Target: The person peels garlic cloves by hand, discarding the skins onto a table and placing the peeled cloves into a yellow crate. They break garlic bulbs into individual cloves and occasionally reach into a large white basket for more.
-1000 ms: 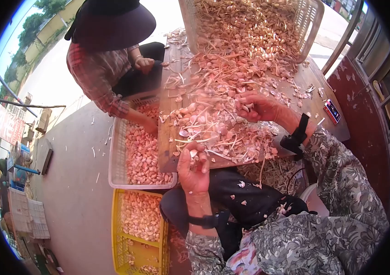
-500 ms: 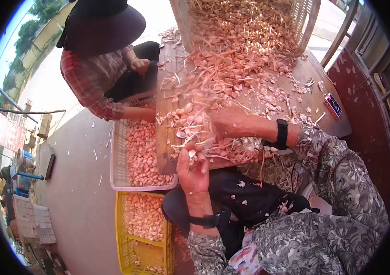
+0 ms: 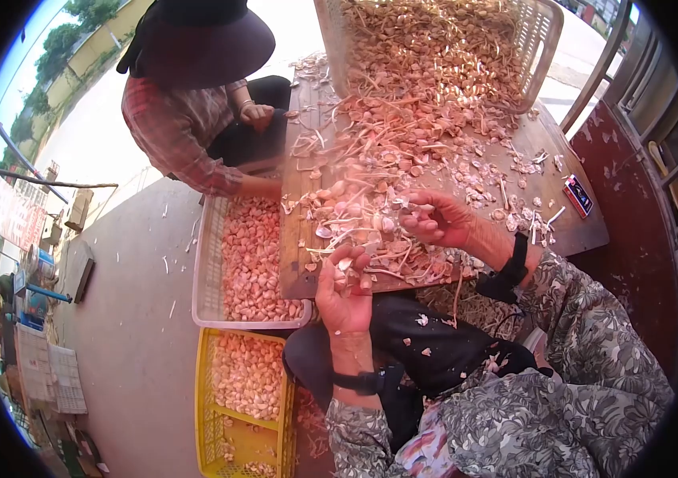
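Observation:
My left hand [image 3: 344,295] is palm up at the near edge of the wooden board [image 3: 299,267], its fingers curled round white garlic cloves [image 3: 343,265]. To its upper right, my right hand [image 3: 438,219] is raised a little over the pile, fingertips pinched together; a small piece shows at them, too small to name surely. Between and beyond both hands lie garlic cloves, stalks and loose skins [image 3: 402,143] heaped on the board.
A co-worker in a plaid shirt [image 3: 175,131] reaches to the board's left edge. A white crate [image 3: 210,275] and a yellow crate [image 3: 205,398] hold cloves. A large crate [image 3: 544,48] of garlic stands at the board's far end. A small red-and-blue box [image 3: 578,197] lies right.
My right hand has drawn back to the right from the pile, its fingers now raised and visible. My left hand stays near the edge with its fingers more curled. The view has shifted slightly.

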`<action>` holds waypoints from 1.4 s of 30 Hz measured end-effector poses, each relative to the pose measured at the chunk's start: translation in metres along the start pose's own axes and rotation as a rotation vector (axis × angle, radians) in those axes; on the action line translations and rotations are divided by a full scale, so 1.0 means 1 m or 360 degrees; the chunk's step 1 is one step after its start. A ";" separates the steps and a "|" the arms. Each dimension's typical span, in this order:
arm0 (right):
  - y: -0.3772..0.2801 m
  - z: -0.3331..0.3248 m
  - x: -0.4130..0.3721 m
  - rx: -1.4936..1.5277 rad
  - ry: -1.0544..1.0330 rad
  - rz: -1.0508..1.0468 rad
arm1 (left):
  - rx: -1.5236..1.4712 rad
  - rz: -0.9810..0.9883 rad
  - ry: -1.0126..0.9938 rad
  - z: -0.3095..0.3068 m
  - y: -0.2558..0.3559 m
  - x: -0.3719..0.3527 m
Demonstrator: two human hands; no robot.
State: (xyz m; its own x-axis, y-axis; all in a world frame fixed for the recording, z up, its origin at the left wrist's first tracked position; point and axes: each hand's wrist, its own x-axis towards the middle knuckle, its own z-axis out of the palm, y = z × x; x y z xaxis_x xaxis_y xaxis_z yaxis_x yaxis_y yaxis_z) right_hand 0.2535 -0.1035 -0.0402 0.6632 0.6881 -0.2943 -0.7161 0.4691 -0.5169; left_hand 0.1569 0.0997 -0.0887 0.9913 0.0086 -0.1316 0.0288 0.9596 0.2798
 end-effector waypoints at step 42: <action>0.104 0.092 0.031 -0.1185 0.0029 -0.1484 | -0.0563 0.0192 0.0602 0.050 -0.011 -0.008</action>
State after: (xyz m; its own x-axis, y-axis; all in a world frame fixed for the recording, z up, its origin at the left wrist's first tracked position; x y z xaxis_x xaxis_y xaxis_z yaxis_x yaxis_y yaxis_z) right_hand 0.1796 0.0172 -0.0287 0.8679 0.2417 0.4340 0.3416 0.3437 -0.8747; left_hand 0.1546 0.0750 -0.0432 0.8672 0.1628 -0.4707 -0.1925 0.9812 -0.0153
